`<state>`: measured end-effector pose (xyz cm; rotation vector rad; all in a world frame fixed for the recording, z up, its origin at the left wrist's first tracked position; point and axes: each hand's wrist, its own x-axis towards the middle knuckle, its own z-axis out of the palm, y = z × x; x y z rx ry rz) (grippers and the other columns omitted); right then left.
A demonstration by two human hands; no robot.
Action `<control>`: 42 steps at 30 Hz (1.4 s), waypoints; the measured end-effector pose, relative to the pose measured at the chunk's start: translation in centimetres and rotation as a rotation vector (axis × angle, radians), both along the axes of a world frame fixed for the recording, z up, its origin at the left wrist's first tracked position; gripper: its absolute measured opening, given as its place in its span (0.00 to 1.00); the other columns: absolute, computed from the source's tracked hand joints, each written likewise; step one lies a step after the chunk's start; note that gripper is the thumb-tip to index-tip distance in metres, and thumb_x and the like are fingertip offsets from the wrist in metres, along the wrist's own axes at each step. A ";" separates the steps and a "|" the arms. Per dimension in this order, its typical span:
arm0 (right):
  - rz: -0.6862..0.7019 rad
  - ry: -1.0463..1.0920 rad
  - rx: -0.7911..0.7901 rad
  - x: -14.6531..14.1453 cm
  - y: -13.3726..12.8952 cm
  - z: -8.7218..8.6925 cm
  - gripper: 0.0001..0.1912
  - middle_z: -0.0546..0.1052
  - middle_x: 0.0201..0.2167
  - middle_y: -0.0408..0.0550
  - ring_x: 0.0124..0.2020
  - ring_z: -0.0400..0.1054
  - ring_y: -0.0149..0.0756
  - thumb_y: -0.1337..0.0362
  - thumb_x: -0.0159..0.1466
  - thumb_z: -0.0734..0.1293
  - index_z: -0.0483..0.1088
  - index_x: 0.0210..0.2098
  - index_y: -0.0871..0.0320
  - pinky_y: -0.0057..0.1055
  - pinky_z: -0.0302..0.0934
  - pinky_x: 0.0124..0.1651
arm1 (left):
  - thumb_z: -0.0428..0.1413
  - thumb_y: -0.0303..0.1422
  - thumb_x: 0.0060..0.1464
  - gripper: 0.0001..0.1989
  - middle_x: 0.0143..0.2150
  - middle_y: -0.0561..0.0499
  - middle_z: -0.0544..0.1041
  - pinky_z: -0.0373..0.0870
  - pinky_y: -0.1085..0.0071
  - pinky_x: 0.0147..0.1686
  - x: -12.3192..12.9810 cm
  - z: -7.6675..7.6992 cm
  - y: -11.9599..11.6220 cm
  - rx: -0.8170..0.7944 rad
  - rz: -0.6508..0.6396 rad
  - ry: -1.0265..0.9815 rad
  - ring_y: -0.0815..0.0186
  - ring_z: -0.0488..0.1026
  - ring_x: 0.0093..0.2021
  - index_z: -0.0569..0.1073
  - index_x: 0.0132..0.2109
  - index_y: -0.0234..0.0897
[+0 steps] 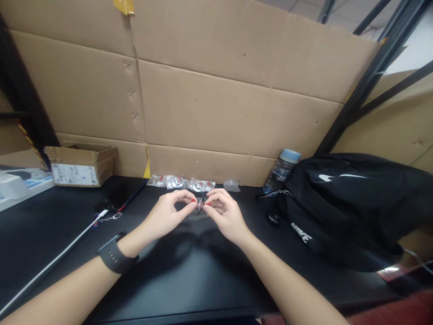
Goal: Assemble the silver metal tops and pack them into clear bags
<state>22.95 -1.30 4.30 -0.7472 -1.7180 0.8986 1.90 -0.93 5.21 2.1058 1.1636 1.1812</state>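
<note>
Over the middle of the black table, my left hand (171, 211) and my right hand (227, 213) meet at a small shiny disc-like item (200, 205). Thumb and fingers of each hand pinch it from opposite sides, with a bit of red at the fingertips on both sides. The item is seen nearly edge-on, so its details cannot be made out. Something clear, like a thin plastic bag (197, 216), lies beneath the fingers. Just behind the hands, several round silvery pieces in clear packets (176, 182) lie in a row against the cardboard.
An open cardboard box (81, 166) and a white power strip (29, 190) are at the left, near a dark phone (123, 196) and a white cable (61, 255). A bottle (281, 171), a small black object (273, 219) and a black bag (348, 207) are at the right. Cardboard (216, 108) stands behind.
</note>
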 end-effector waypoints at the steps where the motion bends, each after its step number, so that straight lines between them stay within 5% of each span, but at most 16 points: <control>1: 0.007 0.009 -0.004 0.0 0.0 -0.1 0.10 0.69 0.52 0.51 0.41 0.77 0.34 0.56 0.64 0.71 0.73 0.38 0.56 0.32 0.75 0.44 | 0.57 0.40 0.61 0.09 0.39 0.51 0.83 0.72 0.68 0.43 0.0 0.0 0.0 -0.004 -0.001 -0.003 0.61 0.80 0.41 0.77 0.40 0.40; 8: 0.055 0.072 -0.092 -0.3 0.2 -0.4 0.10 0.72 0.55 0.50 0.35 0.78 0.34 0.57 0.64 0.71 0.72 0.39 0.57 0.31 0.75 0.35 | 0.56 0.42 0.62 0.11 0.40 0.50 0.82 0.73 0.68 0.43 0.1 -0.6 0.2 -0.021 -0.019 -0.017 0.61 0.80 0.42 0.76 0.40 0.39; 14: 0.077 0.125 -0.187 -0.4 0.5 -0.5 0.20 0.73 0.54 0.50 0.39 0.79 0.37 0.58 0.62 0.72 0.74 0.54 0.51 0.31 0.76 0.35 | 0.56 0.42 0.62 0.11 0.39 0.51 0.83 0.72 0.67 0.46 0.2 -1.0 0.5 -0.076 -0.031 -0.049 0.61 0.80 0.42 0.76 0.41 0.40; 23: 0.111 0.095 -0.249 0.0 0.7 -0.7 0.18 0.72 0.53 0.52 0.36 0.79 0.36 0.56 0.62 0.73 0.78 0.50 0.53 0.31 0.75 0.36 | 0.57 0.42 0.60 0.10 0.37 0.53 0.84 0.71 0.70 0.39 0.4 -1.2 0.4 -0.102 0.041 0.003 0.62 0.80 0.38 0.77 0.38 0.41; 31: 0.128 -0.008 -0.140 0.1 1.3 -1.4 0.32 0.73 0.54 0.49 0.41 0.76 0.37 0.61 0.51 0.80 0.75 0.54 0.49 0.35 0.75 0.44 | 0.56 0.43 0.61 0.11 0.39 0.53 0.83 0.70 0.68 0.44 0.6 -1.4 0.7 -0.130 0.025 0.001 0.60 0.80 0.41 0.77 0.40 0.42; 35: 0.089 -0.092 -0.026 0.5 1.5 -1.3 0.28 0.72 0.55 0.49 0.42 0.75 0.37 0.63 0.55 0.78 0.74 0.54 0.48 0.32 0.74 0.40 | 0.50 0.46 0.65 0.16 0.42 0.51 0.82 0.68 0.61 0.50 0.1 -1.1 0.3 -0.075 0.031 0.198 0.59 0.78 0.44 0.78 0.44 0.43; 42: 0.034 -0.443 0.234 2.0 1.9 -0.2 0.24 0.71 0.52 0.48 0.50 0.70 0.37 0.71 0.57 0.74 0.75 0.52 0.49 0.34 0.70 0.49 | 0.51 0.47 0.64 0.19 0.63 0.44 0.72 0.59 0.47 0.58 -1.3 -2.8 0.5 0.091 -0.102 0.683 0.49 0.64 0.61 0.73 0.57 0.47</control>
